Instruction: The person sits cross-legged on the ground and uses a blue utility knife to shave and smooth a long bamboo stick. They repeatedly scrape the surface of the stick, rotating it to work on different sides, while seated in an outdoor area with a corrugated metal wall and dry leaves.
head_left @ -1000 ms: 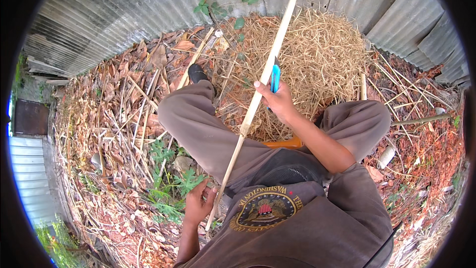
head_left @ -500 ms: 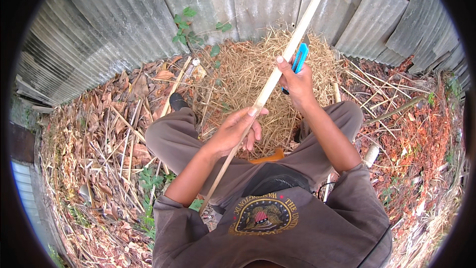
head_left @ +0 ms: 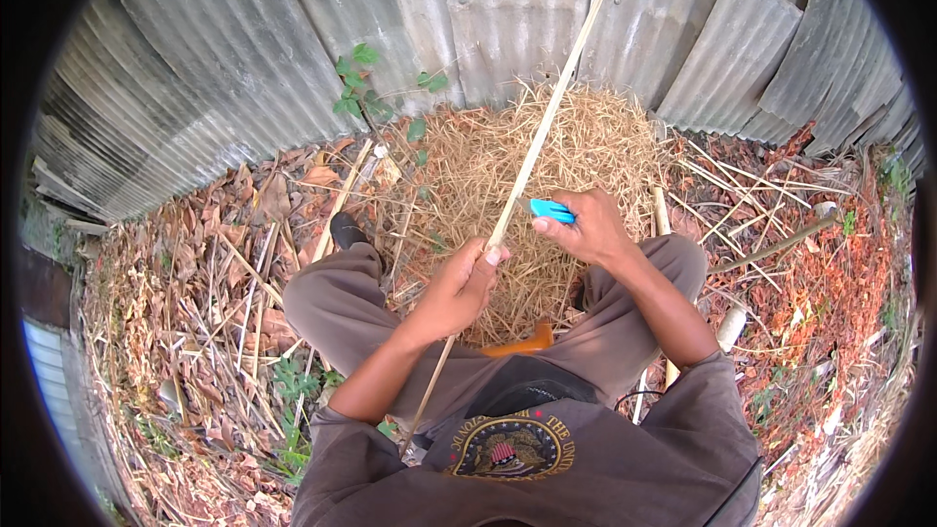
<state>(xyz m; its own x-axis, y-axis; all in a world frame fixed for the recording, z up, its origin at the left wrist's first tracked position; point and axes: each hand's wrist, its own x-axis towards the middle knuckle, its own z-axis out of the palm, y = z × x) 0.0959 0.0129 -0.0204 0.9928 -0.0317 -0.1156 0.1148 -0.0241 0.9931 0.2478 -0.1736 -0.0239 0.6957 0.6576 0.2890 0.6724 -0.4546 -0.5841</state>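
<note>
A long, thin, pale strip of split bamboo (head_left: 540, 141) slants from my lap up toward the metal fence. My left hand (head_left: 457, 285) is wrapped round it near its middle, thumb on top. To the right of the strip, my right hand (head_left: 590, 227) is closed on a bright blue utility knife (head_left: 552, 212). The knife's front end points left at the strip, just above my left hand. Whether the blade touches the strip is too small to tell.
Beneath my hands lies a heap of straw-like shavings (head_left: 595, 137) between my bent legs. An orange object (head_left: 522, 342) rests by my lap. Corrugated metal sheets (head_left: 517, 20) stand ahead. Dry leaves (head_left: 283, 197) and sticks (head_left: 342, 203) litter the left; a thicker stick (head_left: 781, 242) lies right.
My right hand has let go of the bamboo strip and turned the knife from upright to pointing left, lower down. The left hand's fingers have closed round the strip, which has rolled edge-on.
</note>
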